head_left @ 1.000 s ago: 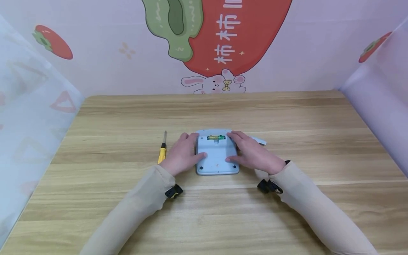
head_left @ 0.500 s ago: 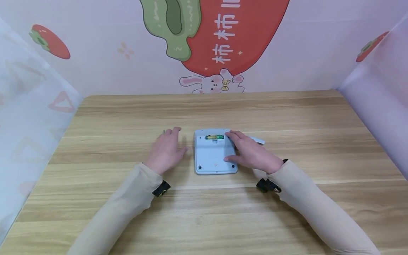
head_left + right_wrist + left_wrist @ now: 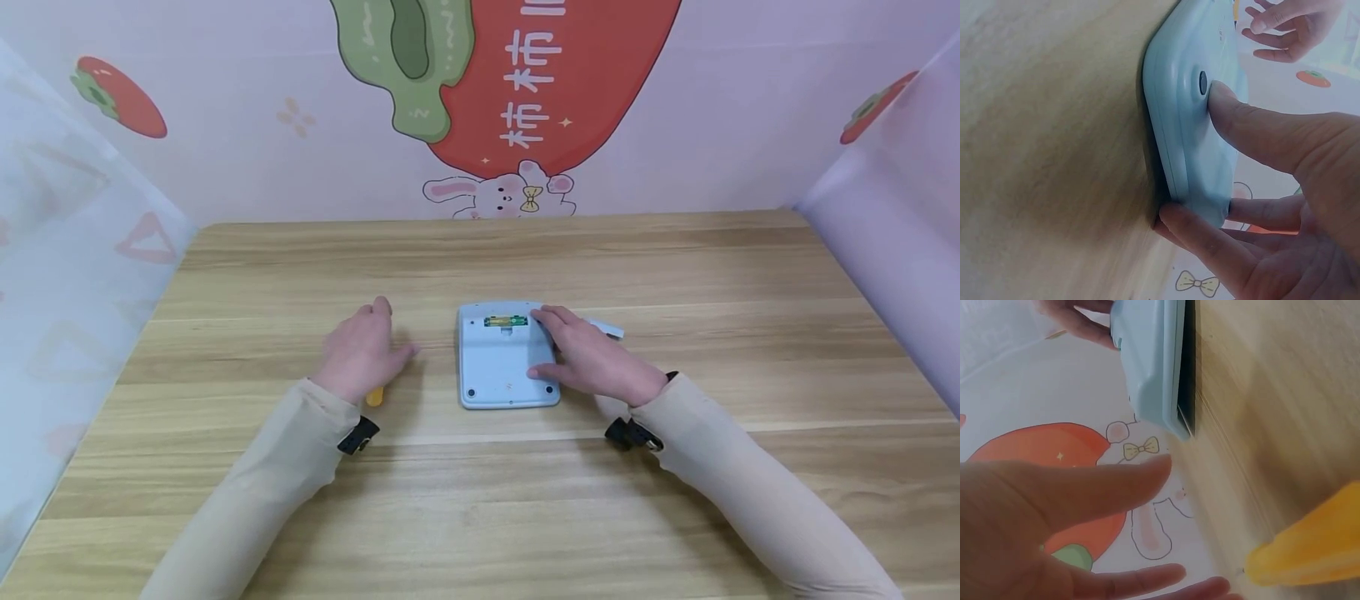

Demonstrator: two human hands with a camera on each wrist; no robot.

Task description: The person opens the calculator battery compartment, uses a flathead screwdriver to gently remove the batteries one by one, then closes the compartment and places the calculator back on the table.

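Observation:
A light-blue calculator [image 3: 495, 367] lies back side up on the table, with a green-and-gold battery [image 3: 506, 321] in its uncovered compartment. My right hand [image 3: 592, 354] grips its right side. In the right wrist view the thumb [image 3: 1254, 128] presses the back beside a black foot, and fingers reach round the edge. My left hand [image 3: 360, 354] is off to the left, over a screwdriver whose yellow handle [image 3: 375, 396] shows just below the palm. The left wrist view shows that hand with thumb and fingers spread, apart from the handle. The screwdriver's shaft is hidden under the hand.
A small light-blue piece [image 3: 606, 329], like a battery cover, lies right of the calculator, partly behind my right hand. A printed cloth [image 3: 300, 167] stands along the table's back edge, with more cloth at both sides. The wooden table [image 3: 495, 517] extends toward me.
My left hand has let go of the calculator's left side and moved left over the screwdriver, covering most of it. The right hand has stayed on the calculator.

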